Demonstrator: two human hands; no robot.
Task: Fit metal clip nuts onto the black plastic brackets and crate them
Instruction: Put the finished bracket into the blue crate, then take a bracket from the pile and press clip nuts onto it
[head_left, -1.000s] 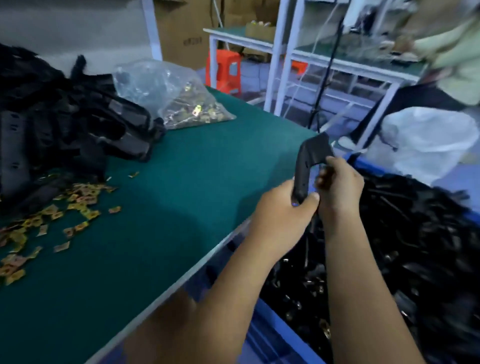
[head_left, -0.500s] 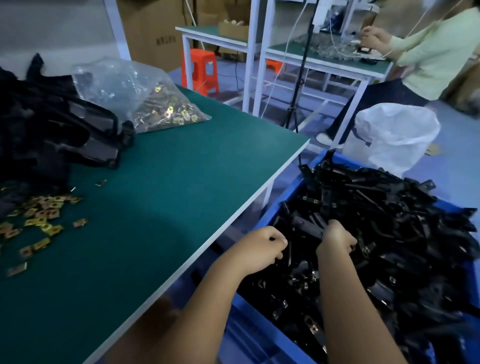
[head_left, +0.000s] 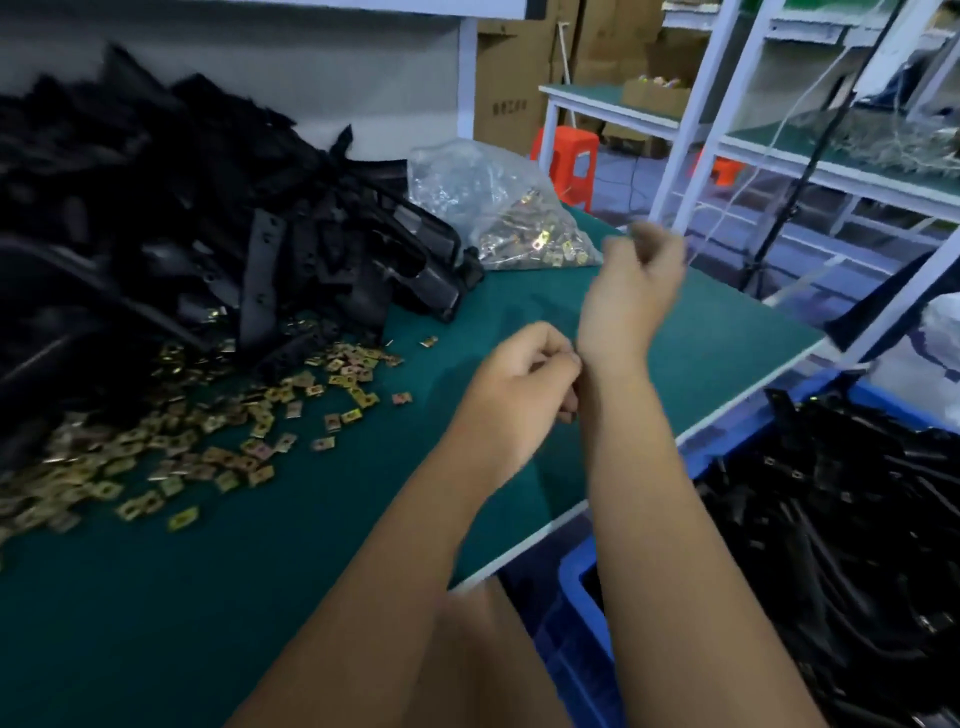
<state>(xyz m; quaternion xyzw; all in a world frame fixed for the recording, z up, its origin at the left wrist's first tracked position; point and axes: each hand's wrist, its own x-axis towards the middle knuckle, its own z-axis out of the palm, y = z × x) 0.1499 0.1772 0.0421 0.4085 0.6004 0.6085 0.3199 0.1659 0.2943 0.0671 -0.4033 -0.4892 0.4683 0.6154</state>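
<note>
My left hand (head_left: 519, 374) hovers over the green table (head_left: 322, 561) with its fingers curled into a fist; nothing shows in it. My right hand (head_left: 636, 275) is raised just beyond it, above the table's right side. It is motion-blurred, its fingers look bent, and no object shows in it. Loose gold clip nuts (head_left: 218, 441) lie scattered on the table to the left of my hands. A big heap of black plastic brackets (head_left: 208, 234) fills the table's far left. The blue crate (head_left: 582, 597) at the lower right holds many black brackets (head_left: 841, 519).
A clear plastic bag of clip nuts (head_left: 498, 208) lies at the back of the table beside the bracket heap. Beyond the table's right edge stand white-framed workbenches (head_left: 727, 130), an orange stool (head_left: 569, 161) and cardboard boxes (head_left: 511, 88).
Both hands have come up out of the blue crate, where they left the black bracket, and moved left over the table. The camera has swung left towards the clip nuts.
</note>
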